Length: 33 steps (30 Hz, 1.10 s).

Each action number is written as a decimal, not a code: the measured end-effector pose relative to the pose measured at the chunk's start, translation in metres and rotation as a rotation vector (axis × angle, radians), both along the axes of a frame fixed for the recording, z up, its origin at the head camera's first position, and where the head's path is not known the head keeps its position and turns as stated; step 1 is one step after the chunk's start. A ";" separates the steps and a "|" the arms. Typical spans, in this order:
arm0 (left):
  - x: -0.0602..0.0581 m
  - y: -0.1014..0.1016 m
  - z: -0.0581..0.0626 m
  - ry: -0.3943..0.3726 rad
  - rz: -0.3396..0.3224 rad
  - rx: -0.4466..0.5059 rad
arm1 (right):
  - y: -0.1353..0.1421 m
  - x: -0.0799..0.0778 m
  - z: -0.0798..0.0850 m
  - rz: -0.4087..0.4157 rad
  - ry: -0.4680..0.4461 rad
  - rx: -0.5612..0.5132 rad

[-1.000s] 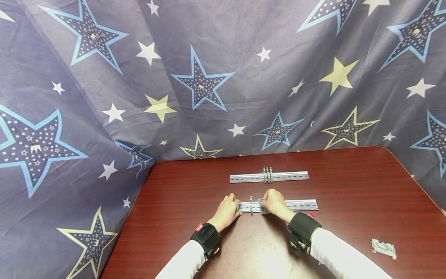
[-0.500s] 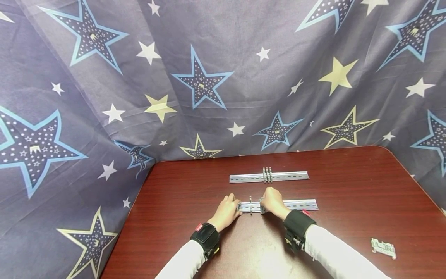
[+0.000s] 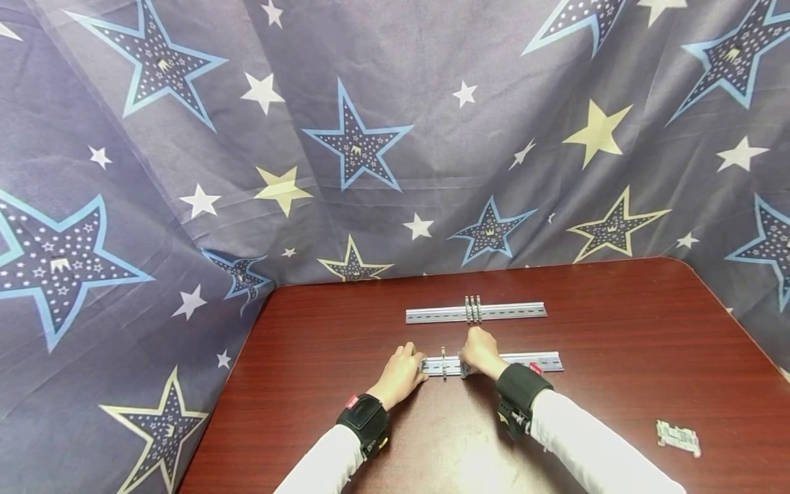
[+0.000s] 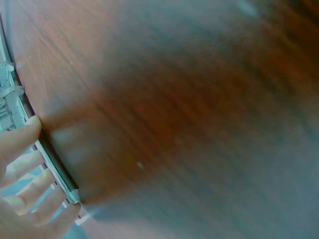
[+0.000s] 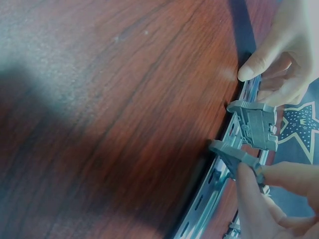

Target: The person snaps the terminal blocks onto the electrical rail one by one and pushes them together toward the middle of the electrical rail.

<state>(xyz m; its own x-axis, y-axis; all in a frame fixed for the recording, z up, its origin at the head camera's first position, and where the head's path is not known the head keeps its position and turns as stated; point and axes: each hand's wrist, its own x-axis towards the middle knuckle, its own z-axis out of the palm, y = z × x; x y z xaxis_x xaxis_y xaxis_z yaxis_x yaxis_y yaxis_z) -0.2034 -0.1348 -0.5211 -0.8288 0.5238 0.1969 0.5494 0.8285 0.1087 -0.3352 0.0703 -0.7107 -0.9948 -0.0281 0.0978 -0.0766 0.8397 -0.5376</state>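
Note:
My left hand (image 3: 401, 374) grips the left end of the nearer DIN rail (image 3: 533, 361), thumb along the near edge and fingers over the far side. On that rail, just right of my left hand, a grey terminal block (image 5: 256, 124) stands upright. My right hand (image 3: 483, 352) pinches a second terminal block (image 5: 232, 157) between thumb and fingers. This one sits at the rail, tilted, a short gap to the right of the first. My fingers hide part of it, and I cannot tell whether it is clipped on.
Behind lies another DIN rail (image 3: 435, 315) bearing three terminal blocks (image 3: 473, 309) side by side near its middle. A loose terminal block (image 3: 677, 437) lies flat on the red-brown table (image 3: 333, 315) at the right. A star-patterned curtain (image 3: 382, 226) hangs behind the table.
My right wrist and forearm have swung left, and the right hand has tipped slightly, covering more of its terminal block. My left hand stays in place on the rail.

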 end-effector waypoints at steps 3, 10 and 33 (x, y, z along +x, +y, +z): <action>0.000 0.000 -0.001 0.000 -0.002 -0.001 | -0.002 -0.008 -0.010 -0.012 -0.034 0.036; 0.000 -0.001 0.001 -0.002 0.006 -0.002 | -0.029 0.105 0.210 0.024 -0.157 0.002; -0.001 0.000 0.000 0.006 -0.009 0.000 | -0.018 0.059 0.125 0.043 -0.069 0.047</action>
<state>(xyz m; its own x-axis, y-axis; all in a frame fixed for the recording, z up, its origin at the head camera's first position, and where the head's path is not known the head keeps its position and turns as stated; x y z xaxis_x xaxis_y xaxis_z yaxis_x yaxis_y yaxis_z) -0.2042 -0.1351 -0.5207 -0.8230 0.5308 0.2023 0.5572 0.8237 0.1055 -0.2766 0.0520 -0.5855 -0.9969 -0.0741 0.0270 -0.0776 0.8607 -0.5032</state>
